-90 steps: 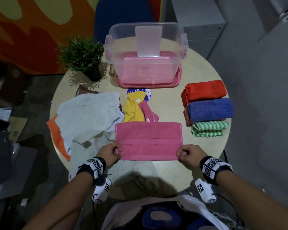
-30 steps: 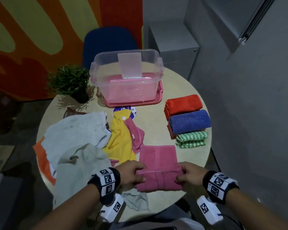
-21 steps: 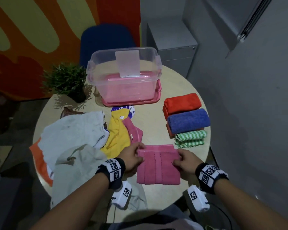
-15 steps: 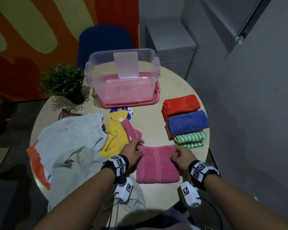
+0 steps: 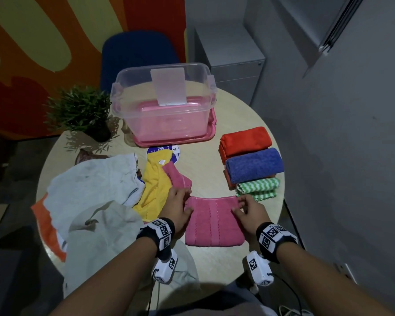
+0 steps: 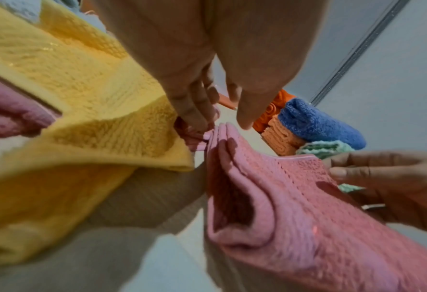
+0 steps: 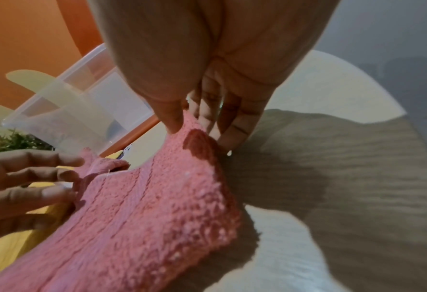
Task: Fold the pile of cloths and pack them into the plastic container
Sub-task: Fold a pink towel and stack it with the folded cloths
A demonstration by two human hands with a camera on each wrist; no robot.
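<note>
The pink towel [image 5: 212,221] lay folded on the near part of the round table [image 5: 244,115], right in front of me, its long axis running away from me toward the plastic container [image 5: 163,106]. I had its two far corners in my hands: my left hand [image 5: 177,207] pinched the far-left corner between thumb and fingers, and my right hand [image 5: 249,208] pinched the far-right corner the same way, as both wrist views showed. Both hands sat at the far edge, equally close to it, so I judged the next fold would bring that edge back toward me over the near edge, halving the length. To the left, touching or just beside the towel, lay a yellow cloth [image 5: 153,185], a second pink cloth [image 5: 177,179] and a heap of pale grey cloths [image 5: 96,201] over an orange one [image 5: 47,229]. To the right stood the finished stack: a red cloth [image 5: 245,140], a blue cloth [image 5: 254,167] and a green zigzag cloth [image 5: 257,189]. The clear container sat at the far side on its pink lid [image 5: 173,140], apparently with no cloths in it yet, beside a small potted plant [image 5: 80,110].
</note>
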